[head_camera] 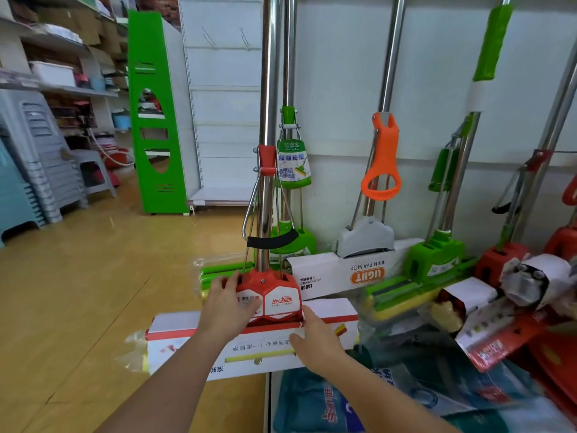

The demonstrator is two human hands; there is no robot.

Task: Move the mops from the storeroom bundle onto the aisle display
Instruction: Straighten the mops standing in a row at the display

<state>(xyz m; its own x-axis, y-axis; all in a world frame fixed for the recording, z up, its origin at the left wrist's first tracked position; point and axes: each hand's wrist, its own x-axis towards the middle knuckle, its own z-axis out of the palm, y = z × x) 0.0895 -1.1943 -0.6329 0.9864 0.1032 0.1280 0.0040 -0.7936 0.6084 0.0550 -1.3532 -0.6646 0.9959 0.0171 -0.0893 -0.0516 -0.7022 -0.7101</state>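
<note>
mop: red-headed sponge mop with steel pole stands upright, front of white wall panel, beside the leaning row
left hand: fingers spread, pressing red head, likely steadying
right hand: flat on white cardboard sleeve, likely squaring it

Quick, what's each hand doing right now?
Left hand: fingers straight, resting on the red mop head.
Right hand: fingers straight, pressing the mop's white sleeve.

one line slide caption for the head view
Both hands, left hand and right hand, steady a red-headed sponge mop beside leaning display mops.
</note>
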